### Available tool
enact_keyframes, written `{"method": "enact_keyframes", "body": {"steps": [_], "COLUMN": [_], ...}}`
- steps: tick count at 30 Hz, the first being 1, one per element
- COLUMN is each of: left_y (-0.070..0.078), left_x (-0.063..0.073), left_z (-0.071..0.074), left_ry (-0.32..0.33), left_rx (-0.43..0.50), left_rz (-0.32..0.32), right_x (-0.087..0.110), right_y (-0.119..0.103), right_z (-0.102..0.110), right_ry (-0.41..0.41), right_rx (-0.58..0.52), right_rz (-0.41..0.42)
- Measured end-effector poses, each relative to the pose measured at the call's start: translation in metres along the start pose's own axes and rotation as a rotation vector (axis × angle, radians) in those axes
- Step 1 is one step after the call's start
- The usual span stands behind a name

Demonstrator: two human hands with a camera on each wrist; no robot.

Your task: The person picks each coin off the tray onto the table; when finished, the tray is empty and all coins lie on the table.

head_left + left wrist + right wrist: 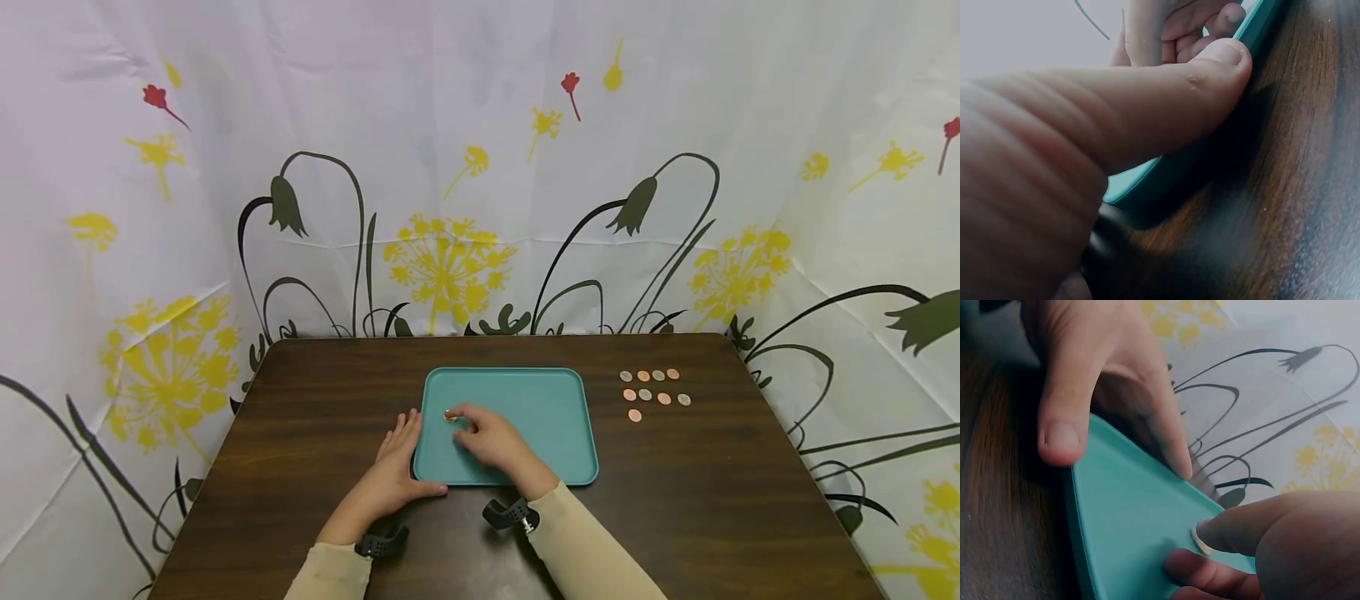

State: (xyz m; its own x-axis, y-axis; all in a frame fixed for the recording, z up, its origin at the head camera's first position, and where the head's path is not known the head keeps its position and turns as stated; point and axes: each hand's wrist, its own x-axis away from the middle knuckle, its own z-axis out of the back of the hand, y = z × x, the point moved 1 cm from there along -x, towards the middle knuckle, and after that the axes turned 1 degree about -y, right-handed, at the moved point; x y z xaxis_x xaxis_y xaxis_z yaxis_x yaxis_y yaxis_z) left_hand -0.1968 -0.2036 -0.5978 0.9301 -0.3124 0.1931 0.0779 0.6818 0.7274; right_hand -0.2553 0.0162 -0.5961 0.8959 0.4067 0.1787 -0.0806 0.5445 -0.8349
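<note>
A teal tray [540, 433] lies on the brown table. My left hand [393, 479] rests at the tray's near left corner, fingers stretched along the left side and thumb [1219, 56] at the front rim. Over the tray's left part, my right hand [491, 437] reaches in with the index finger extended. Its fingertip touches a coin [1199, 542] on the tray. In the head view the coin [450, 416] looks shiny and is partly covered by that fingertip. The right thumb stays apart from the coin.
Several coins [643, 395], some copper and some silver, lie in loose rows on the table [720, 500] to the right of the tray. A white curtain [465, 100] printed with flowers hangs behind and at both sides. Each wrist wears a black strap [384, 543].
</note>
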Motion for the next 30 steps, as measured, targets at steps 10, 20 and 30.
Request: {"method": "enact_keyframes", "body": {"steps": [10,20,30], "left_y": [-0.003,-0.005,-0.003], "left_x": [0.001,0.0,0.0], "left_z": [0.0,-0.001,-0.001], "left_ry": [0.004,0.006,0.008], "left_rx": [0.003,0.005,0.003], "left_rz": [-0.003,-0.004,-0.013], "right_x": [0.001,0.001,0.0], "right_y": [0.001,0.002,0.002], "right_z": [-0.006,-0.014,-0.008], "right_ry": [0.09,0.218,0.243], "right_rx": [0.053,0.174,0.25], "right_rz": [0.058,0.094,0.063]}}
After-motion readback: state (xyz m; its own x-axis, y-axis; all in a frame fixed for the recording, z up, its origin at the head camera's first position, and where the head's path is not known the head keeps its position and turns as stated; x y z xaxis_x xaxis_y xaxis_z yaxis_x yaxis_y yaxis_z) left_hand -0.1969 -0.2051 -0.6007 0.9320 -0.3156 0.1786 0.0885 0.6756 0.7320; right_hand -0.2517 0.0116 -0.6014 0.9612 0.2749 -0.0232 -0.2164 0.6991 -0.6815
